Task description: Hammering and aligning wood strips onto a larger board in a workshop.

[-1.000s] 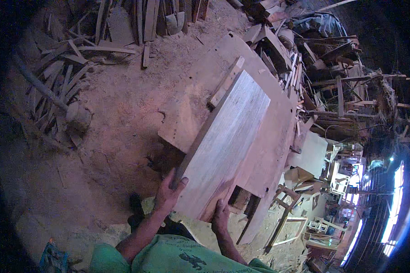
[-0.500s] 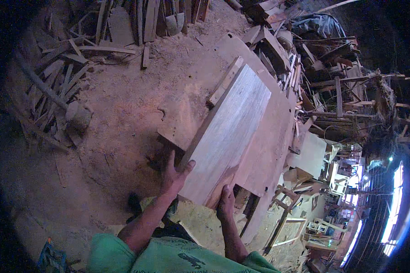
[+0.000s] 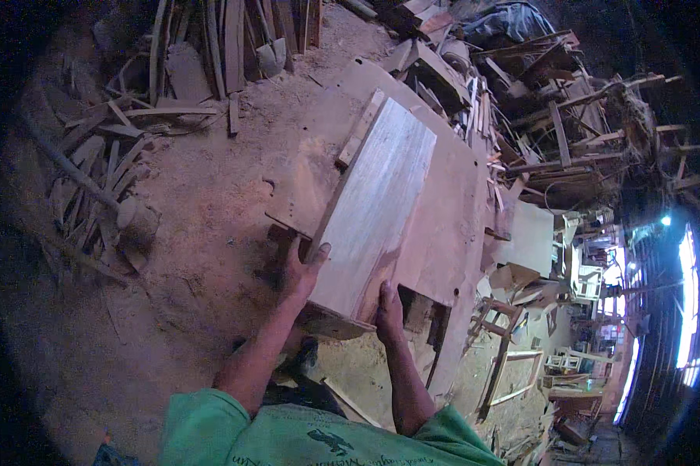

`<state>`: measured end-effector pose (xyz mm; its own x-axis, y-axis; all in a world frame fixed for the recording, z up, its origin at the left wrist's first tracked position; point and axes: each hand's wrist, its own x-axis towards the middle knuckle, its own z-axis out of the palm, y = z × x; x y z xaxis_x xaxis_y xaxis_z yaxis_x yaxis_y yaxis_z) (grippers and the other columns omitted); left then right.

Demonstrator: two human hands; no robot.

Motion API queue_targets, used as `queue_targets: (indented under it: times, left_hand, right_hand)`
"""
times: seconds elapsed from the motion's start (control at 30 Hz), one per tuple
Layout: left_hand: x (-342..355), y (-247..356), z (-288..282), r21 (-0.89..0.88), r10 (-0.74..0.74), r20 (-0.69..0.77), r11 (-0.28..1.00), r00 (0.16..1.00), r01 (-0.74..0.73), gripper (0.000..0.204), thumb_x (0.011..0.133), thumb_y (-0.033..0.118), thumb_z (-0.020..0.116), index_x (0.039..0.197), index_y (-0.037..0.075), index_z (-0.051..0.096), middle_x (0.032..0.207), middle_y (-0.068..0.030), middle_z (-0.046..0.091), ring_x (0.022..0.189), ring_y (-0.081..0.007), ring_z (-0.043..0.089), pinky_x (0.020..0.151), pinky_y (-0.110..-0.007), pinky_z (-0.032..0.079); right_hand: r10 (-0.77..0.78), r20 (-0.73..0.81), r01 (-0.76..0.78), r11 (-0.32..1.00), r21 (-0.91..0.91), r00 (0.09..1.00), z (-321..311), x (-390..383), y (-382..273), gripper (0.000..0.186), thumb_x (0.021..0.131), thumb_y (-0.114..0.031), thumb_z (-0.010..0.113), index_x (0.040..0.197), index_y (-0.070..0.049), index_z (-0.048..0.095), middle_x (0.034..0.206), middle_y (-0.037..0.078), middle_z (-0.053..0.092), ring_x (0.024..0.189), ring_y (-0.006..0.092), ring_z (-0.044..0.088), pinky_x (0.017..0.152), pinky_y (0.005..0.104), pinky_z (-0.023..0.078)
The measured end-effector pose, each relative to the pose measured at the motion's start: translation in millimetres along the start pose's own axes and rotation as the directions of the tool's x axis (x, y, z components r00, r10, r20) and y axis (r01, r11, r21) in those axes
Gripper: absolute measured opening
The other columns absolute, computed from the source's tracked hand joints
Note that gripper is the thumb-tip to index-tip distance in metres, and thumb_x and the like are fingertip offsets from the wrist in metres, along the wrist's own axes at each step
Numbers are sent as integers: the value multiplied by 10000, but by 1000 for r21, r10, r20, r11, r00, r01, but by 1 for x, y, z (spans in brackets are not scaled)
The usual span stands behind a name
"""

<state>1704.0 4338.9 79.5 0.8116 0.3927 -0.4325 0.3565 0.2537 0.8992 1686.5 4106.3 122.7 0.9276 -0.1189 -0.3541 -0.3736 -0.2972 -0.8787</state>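
A long, thick wooden board point(image 3: 377, 194) with pale grain lies over a low, dusty plywood-topped bench point(image 3: 443, 233), its near end toward me. My left hand point(image 3: 303, 272) grips the board's left edge near that end, thumb on top and fingers down its side. At the near right corner my right hand point(image 3: 389, 309) is closed on the opposite edge, thumb upward; its other fingers are mostly hidden below. A darker brown patch marks the board's surface beside the right hand. Against the board's far left side lies a short wooden strip point(image 3: 360, 130).
Scrap wood point(image 3: 78, 179) is heaped on the sawdust-covered floor at left. A shovel point(image 3: 271, 56) leans among upright planks at the back. Piled lumber point(image 3: 567, 147) crowds the right, with a wooden frame point(image 3: 517, 377) lower down. A gap point(image 3: 420, 314) opens in the bench near my right hand.
The whole view has shifted, so the bench and its surroundings sit differently in the picture. Both hands keep their hold on the board, and more of its near end face shows now.
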Motion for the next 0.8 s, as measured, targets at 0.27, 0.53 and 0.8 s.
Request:
queue_targets:
  times: [0.27, 0.53, 0.8]
  left_hand:
    - [-60, -47, -45, -67, -78, 74, 994, 994, 83, 864, 849, 615, 771, 1358, -55, 573, 1264, -198, 668, 1182, -301, 629, 1035, -403, 475]
    - [-110, -45, -84, 42, -108, 70, 994, 992, 106, 839, 865, 600, 763, 1369, -45, 580, 1228, -197, 691, 1142, -273, 646, 1027, -402, 481]
    - [-71, -35, -51, -71, -109, 0, 992, 994, 109, 847, 827, 573, 815, 1359, -42, 580, 1183, -176, 701, 1115, -259, 648, 1013, -398, 489]
  right_hand:
    - [41, -29, -40, 999, 22, 999, 13, -79, 18, 637, 1089, -477, 471, 1455, 44, 473, 1379, 135, 590, 1281, 219, 531, 1108, 363, 404]
    - [69, -88, -31, 928, 370, 994, 21, -138, 55, 609, 1091, -418, 495, 1503, 27, 440, 1454, 124, 540, 1322, 233, 508, 1138, 373, 392]
    - [105, -73, -70, 922, 380, 992, 10, -89, 47, 527, 1099, -316, 506, 1507, 13, 445, 1441, 102, 558, 1307, 191, 525, 1132, 356, 408]
